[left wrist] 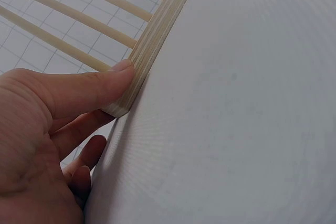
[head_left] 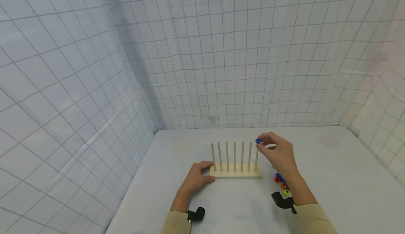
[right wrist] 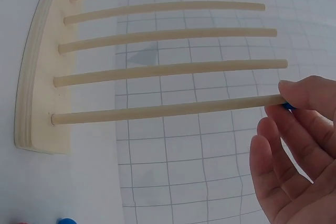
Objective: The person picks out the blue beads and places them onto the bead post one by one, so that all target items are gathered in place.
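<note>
A wooden peg rack point(head_left: 235, 172) with a row of several upright dowels stands on the white table. My left hand point(head_left: 197, 175) grips the left end of its base, the thumb point(left wrist: 113, 82) on the front edge and fingers behind. At the top of the rightmost dowel point(right wrist: 168, 110), my right hand point(head_left: 279, 153) pinches a blue bead point(head_left: 258, 141) between thumb and fingertips. In the right wrist view the bead point(right wrist: 287, 106) sits right at the dowel's tip, mostly hidden by the fingers.
Right of the rack, partly under my right forearm, lie loose beads: a red bead point(head_left: 277, 179), an orange bead point(head_left: 283, 185), a yellow bead point(head_left: 286, 193) and some blue beads point(head_left: 278, 174). A grid-patterned white curtain point(head_left: 234, 68) hangs behind the table and at both sides.
</note>
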The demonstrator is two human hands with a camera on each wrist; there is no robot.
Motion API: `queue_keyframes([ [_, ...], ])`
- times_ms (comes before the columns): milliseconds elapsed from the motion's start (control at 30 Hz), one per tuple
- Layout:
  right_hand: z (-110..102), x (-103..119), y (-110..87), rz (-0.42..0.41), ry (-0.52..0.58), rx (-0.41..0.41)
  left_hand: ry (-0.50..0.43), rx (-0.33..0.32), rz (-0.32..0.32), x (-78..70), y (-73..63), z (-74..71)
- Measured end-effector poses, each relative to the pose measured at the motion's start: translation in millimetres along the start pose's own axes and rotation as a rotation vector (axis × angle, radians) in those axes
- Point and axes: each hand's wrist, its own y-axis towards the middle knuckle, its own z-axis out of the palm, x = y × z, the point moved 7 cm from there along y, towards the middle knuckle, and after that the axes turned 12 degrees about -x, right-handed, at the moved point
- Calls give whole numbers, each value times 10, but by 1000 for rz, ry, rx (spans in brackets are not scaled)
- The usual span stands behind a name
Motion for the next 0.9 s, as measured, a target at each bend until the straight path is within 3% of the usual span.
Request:
queue_keyframes([
  [900,11,-96,-56,83,40,-10,-7,5,4,-18,-11,-19],
])
